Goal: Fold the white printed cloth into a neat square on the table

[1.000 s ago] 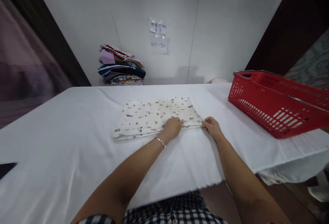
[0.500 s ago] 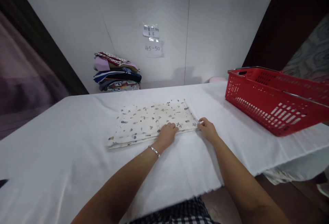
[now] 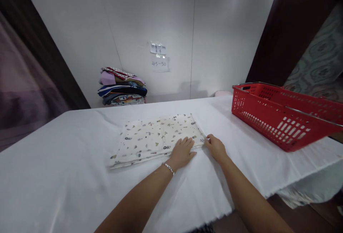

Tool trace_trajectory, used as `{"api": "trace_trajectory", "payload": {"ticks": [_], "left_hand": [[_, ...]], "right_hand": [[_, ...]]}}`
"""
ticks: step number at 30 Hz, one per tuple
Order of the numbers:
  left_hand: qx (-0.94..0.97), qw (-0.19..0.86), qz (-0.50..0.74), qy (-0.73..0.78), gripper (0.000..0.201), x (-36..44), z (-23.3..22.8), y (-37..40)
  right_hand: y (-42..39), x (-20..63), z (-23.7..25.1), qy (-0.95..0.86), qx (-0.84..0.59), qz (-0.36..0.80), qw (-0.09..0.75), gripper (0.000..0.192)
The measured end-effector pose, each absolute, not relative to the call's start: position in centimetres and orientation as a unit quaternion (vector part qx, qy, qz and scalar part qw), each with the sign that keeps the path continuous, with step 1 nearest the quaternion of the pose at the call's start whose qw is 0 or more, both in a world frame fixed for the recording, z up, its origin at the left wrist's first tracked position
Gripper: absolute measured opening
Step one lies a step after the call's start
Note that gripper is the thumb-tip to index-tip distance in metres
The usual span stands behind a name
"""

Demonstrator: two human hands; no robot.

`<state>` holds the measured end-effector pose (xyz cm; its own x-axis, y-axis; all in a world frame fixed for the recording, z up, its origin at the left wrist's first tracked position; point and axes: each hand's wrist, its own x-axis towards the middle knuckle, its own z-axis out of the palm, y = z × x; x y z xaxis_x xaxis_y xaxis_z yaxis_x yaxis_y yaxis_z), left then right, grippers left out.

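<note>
A cream cloth (image 3: 152, 136) with a small grey and brown print lies folded in a flat rectangle on the white-covered table (image 3: 80, 183). My left hand (image 3: 182, 152) rests flat on its near edge, right of the middle, fingers stretched out and slightly apart. A silver bracelet (image 3: 168, 168) circles the left wrist. At the cloth's near right corner, my right hand (image 3: 215, 148) pinches the edge between thumb and fingers. The fold layers show along the near edge.
To the right stands a red plastic basket (image 3: 270, 115) with metal handles. A pile of folded fabrics (image 3: 122, 86) sits at the back left against the white wall (image 3: 227, 29). Two paper signs are on the wall, the lower sign (image 3: 160, 64) reading 45-50.
My left hand has slid right along the near edge and its fingers have spread. The right hand stays at the corner. The camera view has tilted up a little.
</note>
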<state>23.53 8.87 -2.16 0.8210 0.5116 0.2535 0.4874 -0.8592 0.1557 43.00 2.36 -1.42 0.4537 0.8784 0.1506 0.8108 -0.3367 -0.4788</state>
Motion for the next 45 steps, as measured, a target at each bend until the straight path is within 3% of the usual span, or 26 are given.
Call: {"api": "trace_trajectory", "payload": {"ticks": [6, 14, 26, 45], "left_hand": [[0.946, 0.041, 0.159, 0.281, 0.048, 23.4, -2.6, 8.7], [0.945, 0.053, 0.147, 0.288, 0.053, 23.4, -2.6, 8.7], [0.94, 0.079, 0.154, 0.295, 0.051, 23.6, -3.0, 9.0], [0.936, 0.1, 0.165, 0.295, 0.052, 23.4, -2.9, 8.6]], "right_hand": [[4.8, 42.8, -0.5, -0.629, -0.741, -0.043, 0.229, 0.049], [10.0, 41.3, -0.8, -0.681, -0.725, 0.073, 0.072, 0.066], [14.0, 42.0, 0.4, -0.656, -0.75, 0.055, 0.063, 0.068], [18.8, 41.4, -2.3, -0.702, -0.71, 0.027, 0.055, 0.064]]}}
